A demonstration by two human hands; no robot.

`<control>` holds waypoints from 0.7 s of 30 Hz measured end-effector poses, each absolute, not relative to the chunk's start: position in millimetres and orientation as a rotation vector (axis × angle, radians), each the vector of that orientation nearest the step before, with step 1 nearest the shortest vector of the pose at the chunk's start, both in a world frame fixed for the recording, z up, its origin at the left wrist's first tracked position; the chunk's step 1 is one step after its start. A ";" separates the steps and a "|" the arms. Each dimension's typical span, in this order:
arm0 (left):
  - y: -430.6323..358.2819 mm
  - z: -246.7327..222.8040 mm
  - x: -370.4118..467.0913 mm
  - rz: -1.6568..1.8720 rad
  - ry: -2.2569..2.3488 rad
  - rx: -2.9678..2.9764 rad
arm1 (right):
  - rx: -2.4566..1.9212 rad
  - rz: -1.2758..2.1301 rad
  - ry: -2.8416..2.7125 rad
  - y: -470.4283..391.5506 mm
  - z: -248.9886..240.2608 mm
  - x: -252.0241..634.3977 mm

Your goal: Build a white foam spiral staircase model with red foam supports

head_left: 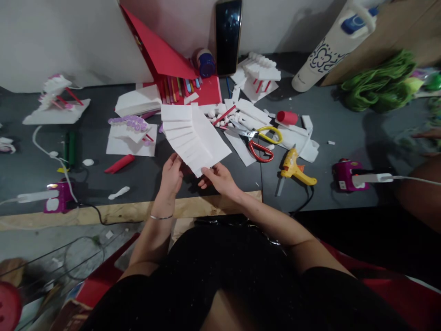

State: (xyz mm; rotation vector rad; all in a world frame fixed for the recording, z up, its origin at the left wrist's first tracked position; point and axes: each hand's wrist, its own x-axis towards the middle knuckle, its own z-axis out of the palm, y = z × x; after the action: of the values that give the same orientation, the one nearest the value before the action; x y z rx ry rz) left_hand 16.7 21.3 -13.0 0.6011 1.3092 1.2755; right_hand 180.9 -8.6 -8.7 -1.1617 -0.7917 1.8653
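Note:
Several white paper pieces [193, 133], fanned out in overlapping steps beside a larger flat sheet, are held above the front of the table. My right hand [218, 178] pinches the near corner, thumb on top and fingers beneath. At the near left edge, my left hand [172, 174] grips the paper from below, its fingertips partly hidden. Just beyond the paper lie scissors [257, 135] with one yellow and one red handle, a red stick [224, 115] and small white foam-like bits [220, 120]. To the left stands a small paper model with a purple trim [129, 123].
A yellow glue gun [295, 170] lies at right, near a purple power adapter [349, 175]. White paper models [263, 73] stand further back. A phone [228, 37] and a white bottle [322, 55] lean at the wall. Green yarn [379, 85] and another person's arm [422, 184] are far right.

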 end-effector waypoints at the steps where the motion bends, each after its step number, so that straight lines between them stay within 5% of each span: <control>1: 21.7 -11.1 15.1 1.267 1.328 0.607 | -1.158 1.874 -0.798 -9.7 -8.7 178.5; 6: 26.3 -5.1 -2.6 1.156 1.401 0.710 | -1.141 1.919 -1.117 -10.4 -1.9 191.0; 12: 27.1 -1.5 -38.9 0.917 1.430 0.887 | -1.562 0.901 -1.620 20.8 13.5 267.7; 21: 34.2 3.6 -40.2 0.678 1.443 1.013 | -1.532 0.642 -1.829 77.2 -1.4 261.7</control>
State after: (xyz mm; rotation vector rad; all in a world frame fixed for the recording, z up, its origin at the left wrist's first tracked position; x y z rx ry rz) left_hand -40.2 34.2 3.6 1.0129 1.4428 0.6783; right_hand 261.7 77.2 -1.4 -1.5324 -1.8285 0.6417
